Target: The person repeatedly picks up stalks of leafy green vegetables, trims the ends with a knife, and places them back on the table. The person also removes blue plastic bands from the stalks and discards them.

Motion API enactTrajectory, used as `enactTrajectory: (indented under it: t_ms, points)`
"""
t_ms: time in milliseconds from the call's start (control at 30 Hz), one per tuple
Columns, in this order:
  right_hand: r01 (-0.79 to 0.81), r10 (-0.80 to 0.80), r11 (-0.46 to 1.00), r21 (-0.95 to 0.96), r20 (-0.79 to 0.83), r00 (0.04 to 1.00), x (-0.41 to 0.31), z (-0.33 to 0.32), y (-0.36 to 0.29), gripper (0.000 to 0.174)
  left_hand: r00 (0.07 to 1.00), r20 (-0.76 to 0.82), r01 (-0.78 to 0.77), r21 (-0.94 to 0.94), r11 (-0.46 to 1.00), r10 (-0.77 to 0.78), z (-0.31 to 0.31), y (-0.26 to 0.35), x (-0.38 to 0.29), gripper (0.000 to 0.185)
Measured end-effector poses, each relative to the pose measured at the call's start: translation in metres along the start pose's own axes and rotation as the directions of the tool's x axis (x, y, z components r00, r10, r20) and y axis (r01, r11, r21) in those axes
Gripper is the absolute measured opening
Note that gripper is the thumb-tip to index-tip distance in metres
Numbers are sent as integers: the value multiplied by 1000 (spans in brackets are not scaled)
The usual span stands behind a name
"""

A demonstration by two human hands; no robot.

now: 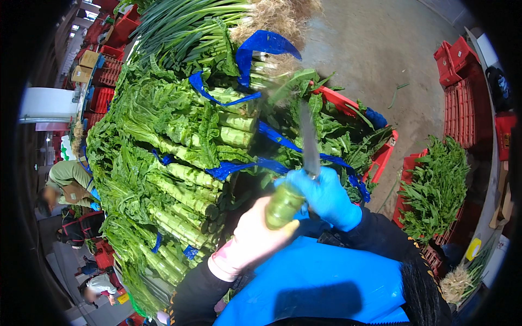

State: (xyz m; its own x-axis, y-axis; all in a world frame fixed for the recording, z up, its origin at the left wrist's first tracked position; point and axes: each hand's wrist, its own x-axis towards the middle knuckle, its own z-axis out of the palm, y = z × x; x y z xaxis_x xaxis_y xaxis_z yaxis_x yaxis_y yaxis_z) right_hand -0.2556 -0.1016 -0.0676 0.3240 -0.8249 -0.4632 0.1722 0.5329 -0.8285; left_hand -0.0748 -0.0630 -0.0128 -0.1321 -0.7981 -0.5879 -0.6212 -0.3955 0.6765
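My left hand (255,234), in a pale glove, is shut around a thick green vegetable stem (283,205), blurred by motion. My right hand (332,199), in a blue glove, grips a knife (310,142) whose blade points away from me, close to the stem's far end. To the left lies a large pile of leafy celtuce (183,175), its thick stems facing my hands. Blue tape strips (228,169) lie across and beside it. Beyond the knife, loose leaves (338,142) fill a red plastic crate (381,159). The knife's handle is mostly hidden in my right hand.
Green onions with roots (277,20) lie at the far end of the pile. A crate of leafy greens (436,191) and stacked red crates (458,110) stand on the right. Several people work at far left, one in a green top (71,173). Concrete floor (359,45) shows beyond.
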Motion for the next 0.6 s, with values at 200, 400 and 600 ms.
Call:
enactTrajectory:
  t_ms: [200,400,600]
  points:
    - [111,-111,994,-3,27,993,-2,2,-8,40,991,-96,95,50,994,-90,2,6,4,62]
    - [366,-399,831,-418,10,917,4,10,10,43,987,-124,114,69,991,-105,4,5,12,63]
    - [27,-30,999,-22,-134,991,17,-11,6,30,991,-99,92,12,996,-90,-2,4,15,64]
